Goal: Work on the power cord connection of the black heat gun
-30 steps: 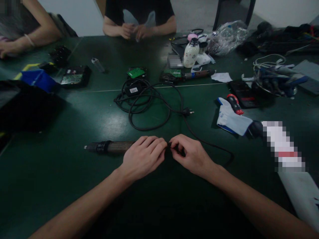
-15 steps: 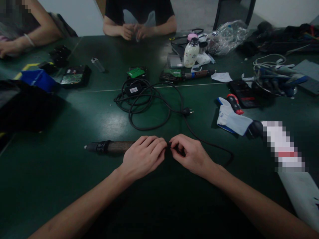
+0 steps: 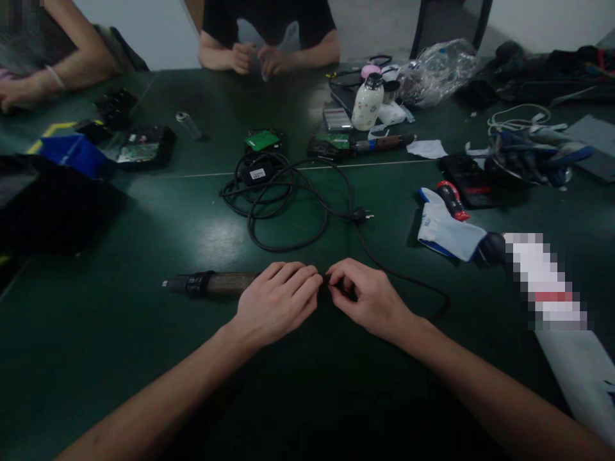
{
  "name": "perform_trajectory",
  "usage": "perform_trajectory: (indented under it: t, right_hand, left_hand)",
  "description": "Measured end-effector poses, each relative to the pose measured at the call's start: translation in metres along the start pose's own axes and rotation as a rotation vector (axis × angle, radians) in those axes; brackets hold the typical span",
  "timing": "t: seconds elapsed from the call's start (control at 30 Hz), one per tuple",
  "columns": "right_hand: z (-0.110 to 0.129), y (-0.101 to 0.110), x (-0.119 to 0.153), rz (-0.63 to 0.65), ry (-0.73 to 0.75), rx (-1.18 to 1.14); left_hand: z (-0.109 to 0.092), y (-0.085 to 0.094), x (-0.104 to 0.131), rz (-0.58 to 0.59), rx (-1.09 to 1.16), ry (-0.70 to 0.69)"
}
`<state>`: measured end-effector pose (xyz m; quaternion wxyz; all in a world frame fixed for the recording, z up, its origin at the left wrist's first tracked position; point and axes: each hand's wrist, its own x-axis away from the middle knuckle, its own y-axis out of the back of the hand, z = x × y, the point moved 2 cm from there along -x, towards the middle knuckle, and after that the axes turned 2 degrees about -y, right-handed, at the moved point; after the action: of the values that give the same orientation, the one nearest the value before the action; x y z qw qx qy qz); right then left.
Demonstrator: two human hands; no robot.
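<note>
A dark electric screwdriver (image 3: 225, 283) lies on the green table with its bit pointing left. My left hand (image 3: 281, 298) is wrapped over its rear end, hiding that part. Close to its right, my right hand (image 3: 369, 298) pinches a small black cable end against the back of the screwdriver; the joint itself is mostly covered by fingers. From beneath the right hand a black power cord (image 3: 408, 276) seems to run out, looping up to a coil with a black adapter (image 3: 256, 173) and a plug (image 3: 361, 216) with bare prongs.
Hard drives with green circuit boards (image 3: 262, 139) stand beyond the coil. A white-and-blue glove (image 3: 446, 227) and a red-black handle (image 3: 452, 200) lie right. Further back are a patterned bottle (image 3: 368, 102), a second electric screwdriver (image 3: 384, 144) and plastic wrap (image 3: 439, 70). Two people sit opposite.
Both my hands and the screwdriver hold nearly the same position. Across the table, the other person's hands have shifted slightly.
</note>
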<state>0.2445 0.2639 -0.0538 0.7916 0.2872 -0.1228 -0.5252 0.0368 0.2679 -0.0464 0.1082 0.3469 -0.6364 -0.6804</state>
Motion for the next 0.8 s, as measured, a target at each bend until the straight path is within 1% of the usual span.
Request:
perform_trajectory:
  t: [0.07,0.23,0.4,0.6,0.73,0.8]
  right_hand:
    - [0.0000,0.0000,0.0001,0.003,-0.005,0.005]
    - [-0.0001,0.0002,0.0005,0.008,-0.006,0.006]
    - [0.0004,0.0008,0.0004,0.012,-0.009,0.009]
    - [0.0011,0.0010,0.0002,0.006,0.002,0.002]
    - [0.0014,0.0012,0.0000,0.006,0.000,0.006]
    - [0.0013,0.0013,-0.0001,0.008,0.002,0.006]
  left_hand:
    - [-0.0004,0.0000,0.0001,0.016,-0.008,-0.021]
    - [0.0010,-0.0002,0.0005,-0.012,0.009,0.018]
    - [0.0001,-0.0001,0.0005,0.016,-0.015,-0.027]
    - [0.0006,0.0002,-0.0004,-0.028,0.013,0.030]
    - [-0.0002,-0.0001,-0.0006,0.017,-0.009,-0.018]
    - [-0.0001,0.0000,-0.0003,0.017,-0.002,-0.012]
